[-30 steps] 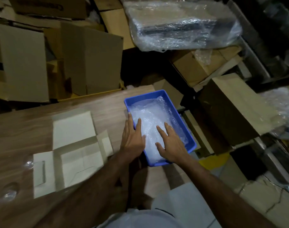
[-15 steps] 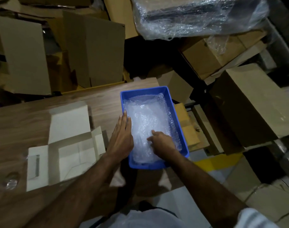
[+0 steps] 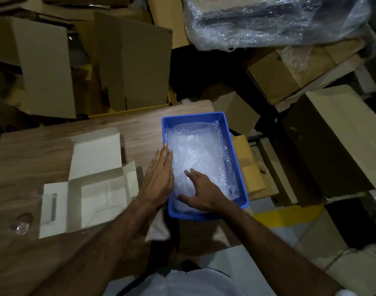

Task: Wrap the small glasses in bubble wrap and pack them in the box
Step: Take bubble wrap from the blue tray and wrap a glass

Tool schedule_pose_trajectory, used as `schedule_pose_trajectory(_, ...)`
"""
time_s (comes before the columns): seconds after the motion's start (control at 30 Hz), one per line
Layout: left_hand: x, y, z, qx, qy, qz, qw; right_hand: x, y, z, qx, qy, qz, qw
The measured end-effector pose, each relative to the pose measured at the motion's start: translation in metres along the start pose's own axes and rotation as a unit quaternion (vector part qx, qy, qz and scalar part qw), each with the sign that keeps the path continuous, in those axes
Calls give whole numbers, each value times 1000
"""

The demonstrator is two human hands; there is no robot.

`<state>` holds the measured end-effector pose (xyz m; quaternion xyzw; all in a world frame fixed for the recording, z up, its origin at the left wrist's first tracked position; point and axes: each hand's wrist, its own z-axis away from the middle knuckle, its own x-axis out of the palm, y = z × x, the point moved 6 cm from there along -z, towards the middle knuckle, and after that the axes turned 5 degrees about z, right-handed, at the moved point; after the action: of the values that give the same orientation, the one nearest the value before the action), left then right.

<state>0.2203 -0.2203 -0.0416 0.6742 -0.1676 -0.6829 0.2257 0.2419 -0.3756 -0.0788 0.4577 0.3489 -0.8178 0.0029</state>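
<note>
A blue plastic tray stands at the right end of the wooden table, filled with crumpled bubble wrap. My left hand lies flat with straight fingers against the tray's left rim. My right hand is inside the tray, fingers spread, pressing on the near part of the wrap. A white cardboard box lies open with its flaps spread, left of the tray. One small clear glass stands near the table's left edge. Anything under the wrap is hidden.
Brown cartons are stacked behind the table and to the right. A plastic-wrapped bundle lies at the top right. The table ends just right of the tray, with more cardboard on the floor below.
My left hand slid off the wrap to the tray's left rim. My right hand curled on the wrap, then spread its fingers again nearer the tray's front.
</note>
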Motion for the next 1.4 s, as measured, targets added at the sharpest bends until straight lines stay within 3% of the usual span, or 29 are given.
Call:
schedule_pose_trajectory(0.1,-1,0,3,4,0,5,1000,9,1,-11,-9,-7,50,999)
schedule_pose_trajectory(0.37,-5,-2,10,-4,-32,14,999,-16,8,7,-37,127,-38,990)
schedule_pose_trajectory(0.6,-7,-3,11,3,-55,22,998,-35,15,26,-46,71,-55,995)
schedule_pose_trajectory(0.77,-6,-4,12,8,-66,28,997,-42,-4,37,-60,47,-1,997)
schedule_pose_trajectory(0.93,-5,-7,13,2,-59,48,997,-53,-28,43,-59,141,125,980)
schedule_pose_trajectory(1.07,-20,6,19,5,-9,92,996,-63,-31,47,-35,216,133,967)
schedule_pose_trajectory(1.17,-43,28,18,60,68,88,992,-80,-47,58,-47,259,125,957)
schedule_pose_trajectory(1.4,-103,63,-13,168,113,130,971,-120,-94,87,-143,368,123,910)
